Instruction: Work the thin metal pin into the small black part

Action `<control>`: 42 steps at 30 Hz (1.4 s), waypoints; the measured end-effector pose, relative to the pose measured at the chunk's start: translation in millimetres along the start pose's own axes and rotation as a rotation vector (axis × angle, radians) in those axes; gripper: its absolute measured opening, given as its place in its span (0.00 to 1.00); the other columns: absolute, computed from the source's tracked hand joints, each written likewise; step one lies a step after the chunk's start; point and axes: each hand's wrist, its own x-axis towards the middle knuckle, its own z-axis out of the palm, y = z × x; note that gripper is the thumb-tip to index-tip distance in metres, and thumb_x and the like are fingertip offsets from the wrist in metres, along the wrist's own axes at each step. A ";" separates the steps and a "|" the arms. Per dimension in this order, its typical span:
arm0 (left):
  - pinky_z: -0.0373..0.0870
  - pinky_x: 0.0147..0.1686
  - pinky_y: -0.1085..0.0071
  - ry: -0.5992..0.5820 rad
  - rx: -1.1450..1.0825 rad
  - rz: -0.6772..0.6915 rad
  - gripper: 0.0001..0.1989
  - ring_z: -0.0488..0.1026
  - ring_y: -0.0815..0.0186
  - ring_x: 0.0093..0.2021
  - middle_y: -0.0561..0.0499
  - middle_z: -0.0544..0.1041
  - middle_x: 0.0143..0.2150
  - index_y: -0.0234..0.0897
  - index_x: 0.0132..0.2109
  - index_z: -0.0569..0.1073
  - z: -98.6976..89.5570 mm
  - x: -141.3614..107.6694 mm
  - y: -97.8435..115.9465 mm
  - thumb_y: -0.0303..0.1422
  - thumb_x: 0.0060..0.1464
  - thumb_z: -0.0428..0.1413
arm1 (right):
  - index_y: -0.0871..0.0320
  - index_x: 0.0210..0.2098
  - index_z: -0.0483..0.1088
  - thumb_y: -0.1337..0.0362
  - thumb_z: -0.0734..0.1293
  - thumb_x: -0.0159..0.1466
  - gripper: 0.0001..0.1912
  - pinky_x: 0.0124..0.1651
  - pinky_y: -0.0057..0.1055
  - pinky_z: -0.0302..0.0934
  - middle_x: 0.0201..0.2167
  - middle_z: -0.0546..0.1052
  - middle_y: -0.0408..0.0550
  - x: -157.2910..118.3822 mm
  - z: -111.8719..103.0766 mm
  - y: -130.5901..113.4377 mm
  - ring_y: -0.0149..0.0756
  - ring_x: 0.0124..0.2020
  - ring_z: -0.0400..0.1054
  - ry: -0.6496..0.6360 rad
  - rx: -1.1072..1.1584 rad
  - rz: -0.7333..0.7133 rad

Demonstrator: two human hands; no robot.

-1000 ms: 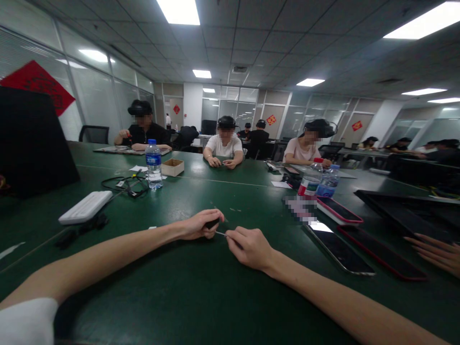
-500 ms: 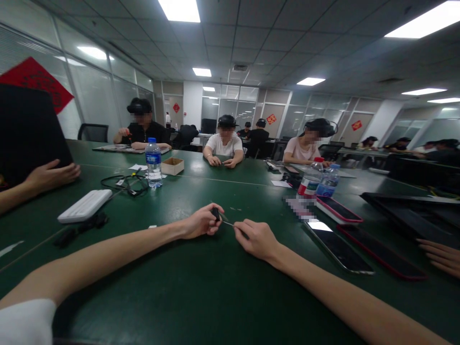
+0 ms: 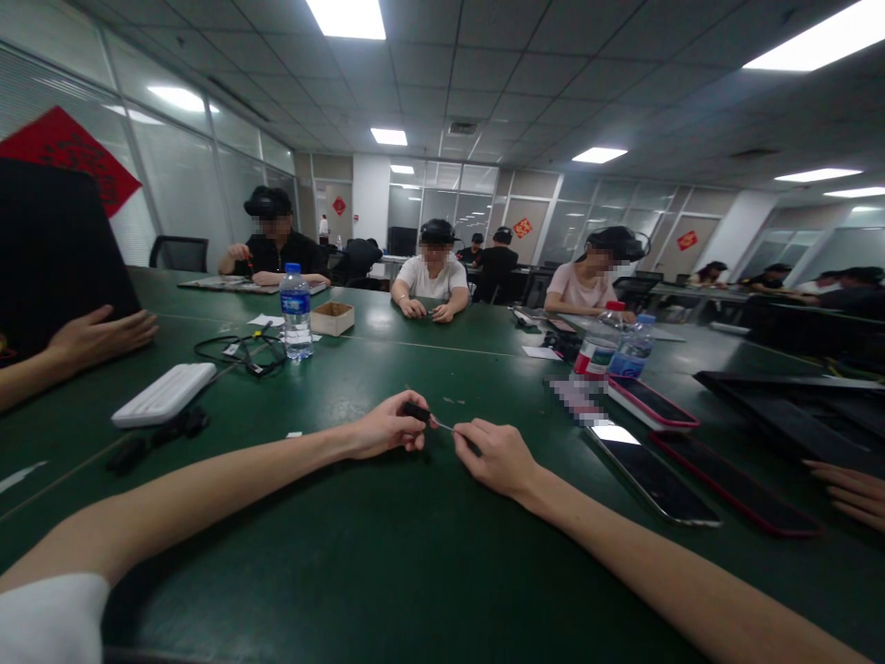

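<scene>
Over the green table (image 3: 387,572), my left hand (image 3: 387,430) is closed around a small black piece (image 3: 415,412), held between thumb and fingers. From it a thin metal shaft (image 3: 444,425) runs to the right. My right hand (image 3: 499,458) pinches the far end of that shaft. Something dark shows under the right fingers, too hidden to name. Both hands are slightly above the table or resting on it; I cannot tell which.
A white box-shaped device (image 3: 164,395), black cables (image 3: 245,350), a water bottle (image 3: 296,314) and a small open box (image 3: 333,319) stand left. Phones (image 3: 654,475) and bottles (image 3: 598,341) are right. Other people's hands appear at the left (image 3: 103,341) and right (image 3: 850,493) edges.
The black piece has turned in my left fingers and now lies flatter, pointing at my right hand. My right hand has shifted very slightly to the right.
</scene>
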 end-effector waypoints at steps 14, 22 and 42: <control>0.68 0.31 0.76 -0.058 -0.007 -0.017 0.15 0.72 0.70 0.37 0.49 0.70 0.42 0.35 0.44 0.67 -1.3 -0.5 3.0 0.26 0.50 0.61 | 0.60 0.39 0.73 0.63 0.58 0.67 0.13 0.31 0.24 0.58 0.28 0.75 0.47 -1.1 4.7 2.9 0.29 0.26 0.66 0.016 0.031 0.042; 0.71 0.39 0.69 -0.068 -0.042 -0.048 0.15 0.74 0.63 0.43 0.48 0.68 0.46 0.35 0.43 0.68 -1.3 -0.8 4.5 0.25 0.49 0.63 | 0.60 0.38 0.73 0.64 0.58 0.67 0.13 0.31 0.24 0.58 0.28 0.75 0.47 -1.3 3.6 3.1 0.29 0.26 0.67 0.031 0.069 0.052; 0.66 0.50 0.56 -0.138 -0.114 -0.068 0.19 0.72 0.56 0.51 0.38 0.71 0.53 0.35 0.47 0.63 -0.5 -2.2 5.4 0.30 0.52 0.62 | 0.60 0.37 0.73 0.64 0.58 0.67 0.12 0.31 0.24 0.59 0.28 0.75 0.46 -2.2 4.5 3.8 0.28 0.26 0.67 0.069 0.114 0.029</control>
